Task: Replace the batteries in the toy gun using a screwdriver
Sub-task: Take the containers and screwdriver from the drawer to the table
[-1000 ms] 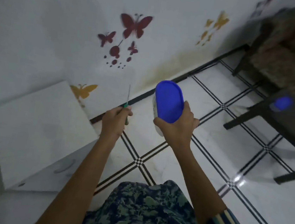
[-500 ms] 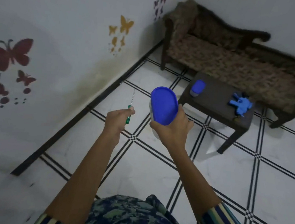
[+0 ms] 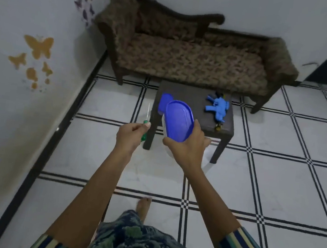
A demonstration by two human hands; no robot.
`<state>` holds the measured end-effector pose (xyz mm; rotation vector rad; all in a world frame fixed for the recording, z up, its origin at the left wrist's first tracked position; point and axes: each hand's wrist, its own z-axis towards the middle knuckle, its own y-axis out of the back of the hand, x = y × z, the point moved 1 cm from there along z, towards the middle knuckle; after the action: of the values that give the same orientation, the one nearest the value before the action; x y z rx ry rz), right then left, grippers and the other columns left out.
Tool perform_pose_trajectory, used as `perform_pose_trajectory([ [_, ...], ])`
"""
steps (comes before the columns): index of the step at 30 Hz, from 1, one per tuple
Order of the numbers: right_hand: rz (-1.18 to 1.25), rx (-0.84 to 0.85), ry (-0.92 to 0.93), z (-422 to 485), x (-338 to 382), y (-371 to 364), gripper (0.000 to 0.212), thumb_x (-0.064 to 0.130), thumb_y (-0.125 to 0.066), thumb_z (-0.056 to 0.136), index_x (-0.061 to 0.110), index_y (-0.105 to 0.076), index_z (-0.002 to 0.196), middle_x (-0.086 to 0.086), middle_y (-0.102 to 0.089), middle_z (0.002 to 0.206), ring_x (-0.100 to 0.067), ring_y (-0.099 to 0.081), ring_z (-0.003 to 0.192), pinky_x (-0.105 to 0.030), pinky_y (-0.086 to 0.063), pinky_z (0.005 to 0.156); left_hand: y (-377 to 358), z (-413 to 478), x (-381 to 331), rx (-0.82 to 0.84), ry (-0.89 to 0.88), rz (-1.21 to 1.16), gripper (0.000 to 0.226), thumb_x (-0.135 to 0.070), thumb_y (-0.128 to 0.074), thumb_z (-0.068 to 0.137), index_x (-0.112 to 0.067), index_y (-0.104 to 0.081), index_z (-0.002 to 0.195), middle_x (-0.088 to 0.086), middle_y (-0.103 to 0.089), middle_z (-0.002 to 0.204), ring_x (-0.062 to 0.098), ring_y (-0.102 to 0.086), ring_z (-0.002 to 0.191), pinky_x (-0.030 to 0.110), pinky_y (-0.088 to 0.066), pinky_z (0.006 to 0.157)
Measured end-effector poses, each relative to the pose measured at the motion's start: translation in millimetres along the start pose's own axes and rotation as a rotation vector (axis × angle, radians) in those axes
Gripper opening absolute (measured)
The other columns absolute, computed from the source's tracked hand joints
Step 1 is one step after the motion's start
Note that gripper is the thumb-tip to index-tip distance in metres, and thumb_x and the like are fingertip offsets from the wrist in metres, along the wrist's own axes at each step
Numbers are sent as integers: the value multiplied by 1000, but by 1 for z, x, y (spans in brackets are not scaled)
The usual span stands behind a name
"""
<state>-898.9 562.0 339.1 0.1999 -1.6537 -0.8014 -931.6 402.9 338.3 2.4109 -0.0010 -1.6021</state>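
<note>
1. The left hand (image 3: 130, 136) pinches the green screwdriver (image 3: 143, 136), its handle half hidden.
2. The right hand (image 3: 188, 149) grips a blue-lidded container (image 3: 178, 123), masking another blue lid (image 3: 164, 102) behind.
3. The toy gun (image 3: 218, 108) lies on the tabletop (image 3: 194, 97), details blurred.

I stand in a home's living room: a patterned settee (image 3: 188, 59) against the white wall, butterfly decals (image 3: 38, 47) on the side wall, a tiled floor (image 3: 274, 177) with black lines, and a small dark worktop (image 3: 198, 99).
</note>
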Motion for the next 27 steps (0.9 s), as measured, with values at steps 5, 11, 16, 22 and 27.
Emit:
perform_pose_trajectory([
  [5,-21,-132,-70,95,2,-3,106,46,-82,57,16,-30,145,-5,-45,135,-27,-31,121,-45,-47,91,-52,94,-39,85,-76,120,26,-33,-65,87,-9,-68,76,4,-61,70,18,-54,69,36,-49,71],
  [11,-104,-203,-182,209,-26,-7,104,49,-80,57,14,-33,143,-7,-48,132,-28,-36,117,-36,-39,91,-131,196,-61,140,-116,346,32,-33,-64,88,-2,-70,81,15,-68,81,27,-61,75,40,-51,76],
  [16,-120,-168,-227,313,-75,-29,105,44,-81,60,14,-28,146,-6,-42,136,-27,-33,120,-38,-42,91,-209,286,-55,157,-151,500,32,-31,-63,88,-3,-69,75,13,-66,74,22,-58,68,31,-44,62],
  [22,-180,-74,-273,431,-153,-86,104,44,-79,60,14,-29,147,-8,-47,135,-30,-36,117,-39,-37,90,-296,396,-12,76,-52,552,26,-28,-65,87,-5,-68,77,5,-64,69,20,-59,67,29,-44,63],
  [27,-198,-12,-315,496,-218,-148,103,45,-77,57,17,-31,145,-6,-47,136,-28,-34,117,-41,-38,92,-349,476,47,41,-21,625,28,-28,-66,87,-3,-66,76,6,-64,67,20,-57,64,32,-45,61],
])
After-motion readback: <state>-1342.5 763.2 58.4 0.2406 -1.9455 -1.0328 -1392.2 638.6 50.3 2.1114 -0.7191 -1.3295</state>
